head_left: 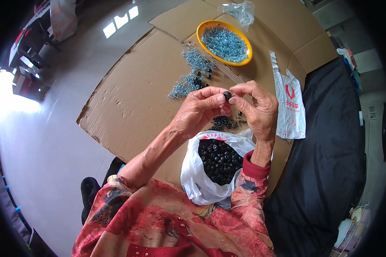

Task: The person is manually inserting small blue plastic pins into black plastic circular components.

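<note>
Step in hand, as judged: fine handling of a single black bead, held up over the cardboard. The bead is pinched between thumb and index finger of the left hand, tips closed. The right hand is brought in alongside, tips drawn nearly together; whether anything thin is held there cannot be told. Just below the grip, loose black pieces are scattered; nearer the body, more are held in a white bag. Steady pinching and small fingertip adjustment seem called for next.
</note>
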